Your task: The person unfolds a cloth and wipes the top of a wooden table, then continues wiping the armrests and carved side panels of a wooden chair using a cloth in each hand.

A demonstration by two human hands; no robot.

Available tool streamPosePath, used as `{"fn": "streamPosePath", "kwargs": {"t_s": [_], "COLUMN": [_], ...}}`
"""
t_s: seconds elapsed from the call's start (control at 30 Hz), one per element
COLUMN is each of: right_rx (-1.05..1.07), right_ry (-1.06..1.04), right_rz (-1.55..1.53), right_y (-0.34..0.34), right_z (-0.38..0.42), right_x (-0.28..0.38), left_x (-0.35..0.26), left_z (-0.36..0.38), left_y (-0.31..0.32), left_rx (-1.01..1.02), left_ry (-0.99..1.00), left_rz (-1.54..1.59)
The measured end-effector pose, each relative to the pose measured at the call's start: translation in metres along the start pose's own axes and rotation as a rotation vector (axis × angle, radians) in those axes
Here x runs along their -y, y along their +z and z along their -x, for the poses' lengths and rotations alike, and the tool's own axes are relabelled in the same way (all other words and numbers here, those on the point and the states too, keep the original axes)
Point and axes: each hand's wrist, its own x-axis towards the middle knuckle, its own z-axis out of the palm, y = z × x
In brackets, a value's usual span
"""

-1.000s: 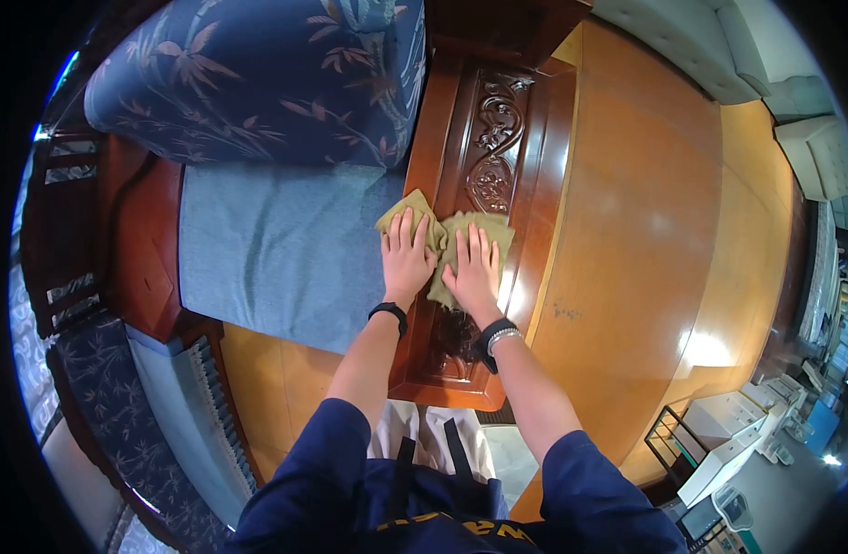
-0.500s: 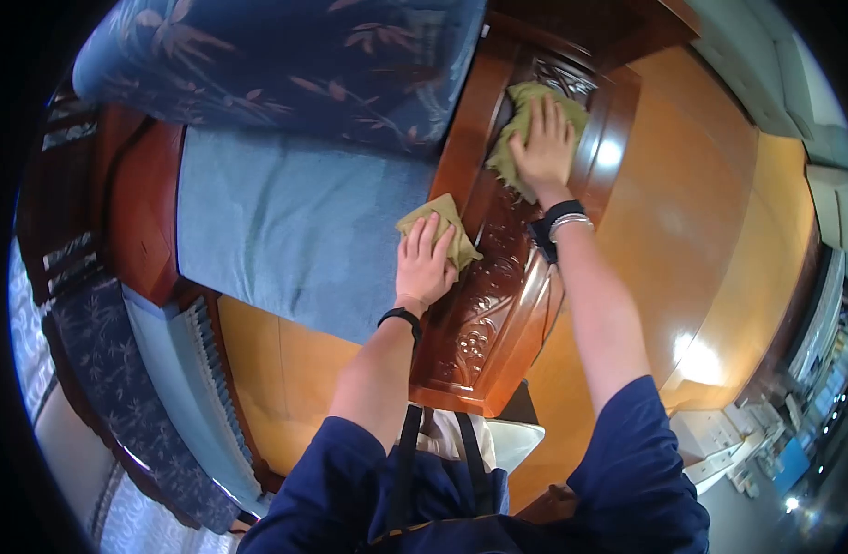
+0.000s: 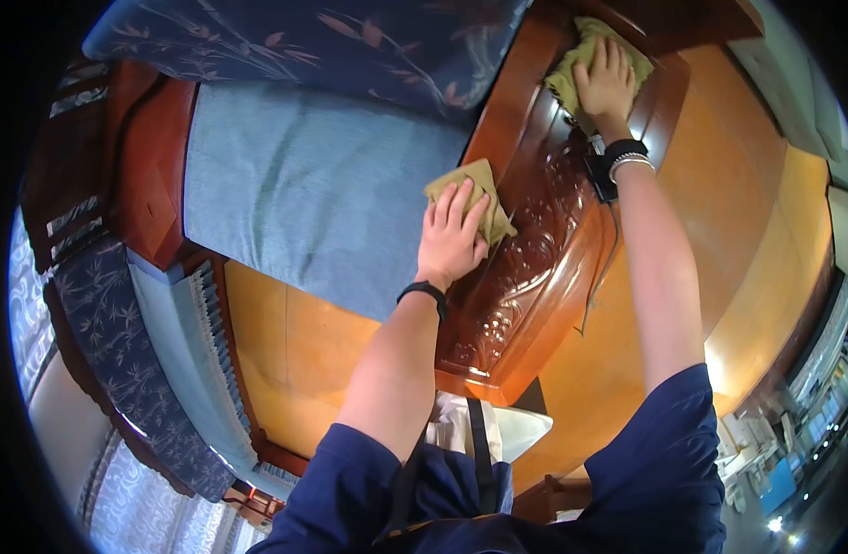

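Note:
A carved, glossy red-brown wooden armrest panel (image 3: 535,249) slants through the middle of the view. At its far end my right hand (image 3: 608,85) presses a crumpled olive-green cleaning cloth (image 3: 571,78) onto the wood, fingers stretched over the cloth. My left hand (image 3: 453,235) is closed over a folded yellowish-green cleaning cloth (image 3: 479,180), thumb partly hidden, at the panel's inner edge beside the light blue seat cushion (image 3: 313,185). A dark device (image 3: 601,180) with a thin cord (image 3: 604,272) is by my right wrist.
A dark blue backrest cushion (image 3: 304,37) with a leaf pattern stands behind the seat. Another patterned blue seat (image 3: 128,342) is at the lower left. Orange-brown floor (image 3: 719,185) lies to the right, with a cluttered surface (image 3: 765,452) at the lower right.
My right hand has slid its cloth farther along the panel, toward the far end. My left hand and its cloth stay at the panel's inner edge. The camera view has shifted.

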Motion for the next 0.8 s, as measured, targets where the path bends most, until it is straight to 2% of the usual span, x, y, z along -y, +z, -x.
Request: {"fn": "streamPosePath", "kwargs": {"t_s": [0.17, 0.3, 0.47, 0.6, 0.63, 0.7, 0.8], "right_rx": [0.112, 0.205, 0.249, 0.395, 0.387, 0.331, 0.466], "right_ry": [-0.043, -0.039, 0.089, 0.194, 0.206, 0.178, 0.116], "right_rz": [0.100, -0.066, -0.191, -0.216, -0.260, -0.300, -0.280], "right_y": [-0.033, -0.084, -0.131, -0.168, -0.176, -0.180, -0.194], "right_z": [0.086, 0.176, 0.303, 0.389, 0.411, 0.454, 0.515], "right_x": [0.037, 0.069, 0.118, 0.173, 0.185, 0.205, 0.217], "left_x": [-0.001, 0.001, 0.004, 0.012, 0.013, 0.015, 0.012], "left_z": [-0.001, -0.001, -0.004, 0.007, 0.018, 0.061, 0.158], "left_y": [0.002, 0.006, 0.012, 0.009, 0.008, 0.000, 0.001], "left_rx": [-0.042, -0.095, -0.263, -0.237, -0.242, -0.107, -0.021], "left_ry": [0.018, 0.062, 0.134, 0.240, 0.255, 0.291, 0.342], "left_rz": [-0.056, -0.077, -0.077, -0.112, -0.107, -0.162, -0.170]}}
